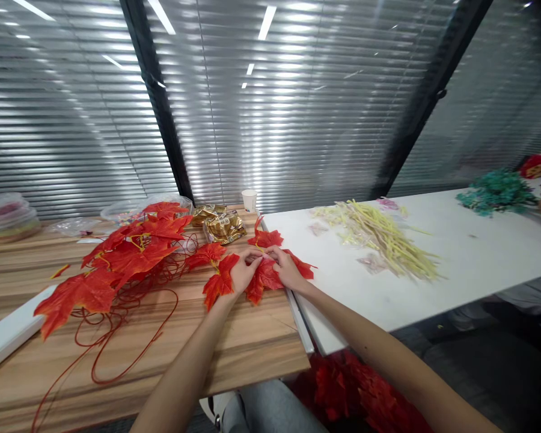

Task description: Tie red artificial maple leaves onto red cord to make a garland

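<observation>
Left hand (244, 272): my thumb and fingertips are drawn in to a narrow pinch on the red leaves (267, 276).
Right hand (287, 268): pinching the same spot from the other side, my fingertips almost meeting the left ones; the exact bit between them is too small to tell.
Red leaves: at the right edge of the wood table (252, 346), some reaching over the seam onto the white table (469, 252).
Feel: I judge them very light, thin and floppy, a little slick, likely to crease or tear if pulled by a lobe.
Where to hold: best at the yellow stalk (258, 249), which should be stiffer than the blades.
Pile (135, 255): more leaves, left of my left hand, red cord (137, 294) tangled beneath and beside them.
Gold packets (225, 227): just beyond my hands.
Yellow stems (388, 240): bunched on the white table, to my right.
</observation>
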